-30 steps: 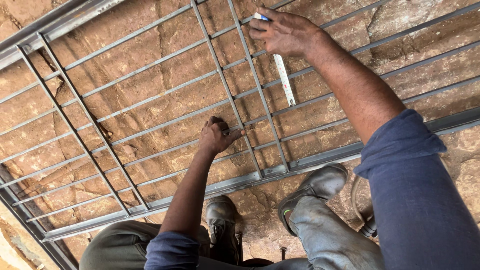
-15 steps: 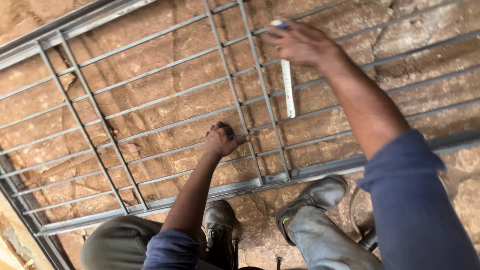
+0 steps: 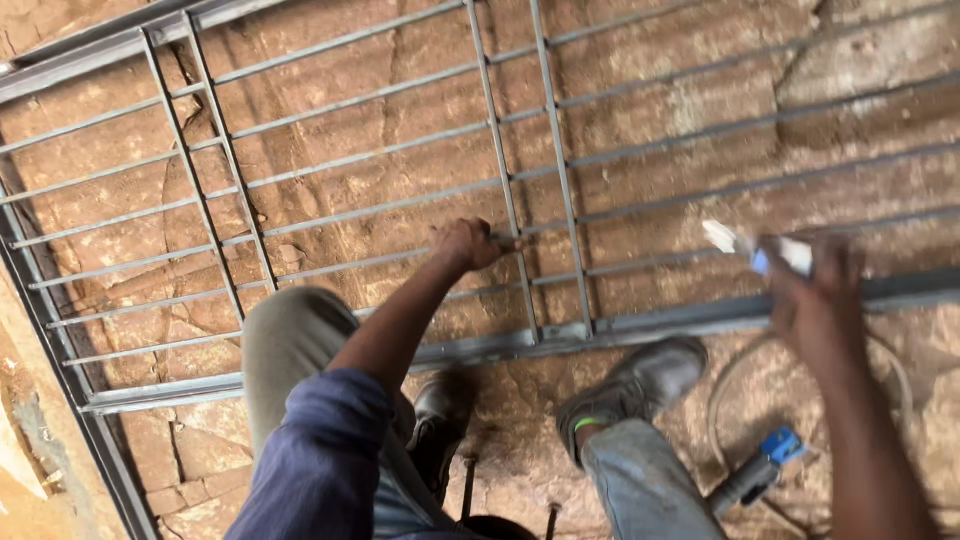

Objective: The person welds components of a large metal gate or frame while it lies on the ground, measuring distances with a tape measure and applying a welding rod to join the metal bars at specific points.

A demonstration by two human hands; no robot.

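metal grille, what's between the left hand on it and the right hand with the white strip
In the head view, two close upright bars of the metal grille stand between the left hand and the right hand, over stone ground.

Stone floor, boots, power tool

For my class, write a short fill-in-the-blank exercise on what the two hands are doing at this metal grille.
1. The left hand grips a bar of the metal ____ lying on the stone ground.
2. The right hand holds a white ____ tool, too blurred to name.
3. A dark tool with a ____ end lies near the right shoe.

Missing words: grille; flat; blue
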